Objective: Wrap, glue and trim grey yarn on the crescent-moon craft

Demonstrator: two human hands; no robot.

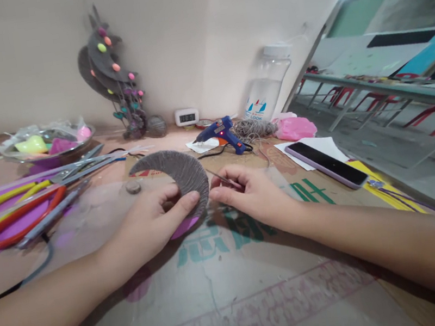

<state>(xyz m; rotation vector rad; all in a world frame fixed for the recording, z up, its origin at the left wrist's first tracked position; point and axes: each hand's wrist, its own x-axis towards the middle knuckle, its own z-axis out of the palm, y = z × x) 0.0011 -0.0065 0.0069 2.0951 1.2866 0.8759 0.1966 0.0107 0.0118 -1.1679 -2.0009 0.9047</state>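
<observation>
The left hand [154,217] is gripping a grey cord-wrapped crescent [189,173], its thumb lying on top, while the right hand [257,192] is pinching a thin dark strand [218,176] just beside the crescent's three o'clock edge. From the crescent, a digital clock [186,116] is standing at twelve o'clock, a blue glue gun [221,129] is lying at one, a bottle [266,89] is standing at two, a phone [325,163] is resting at three, and a filled bowl [22,157] is sitting at ten.

The crescent [190,168] is finely streaked grey, the left handles [44,185] yellow and red, the far glue gun [224,130] blue, the right phone [326,165] lilac-edged black, the nearer lettering [253,231] green.
</observation>
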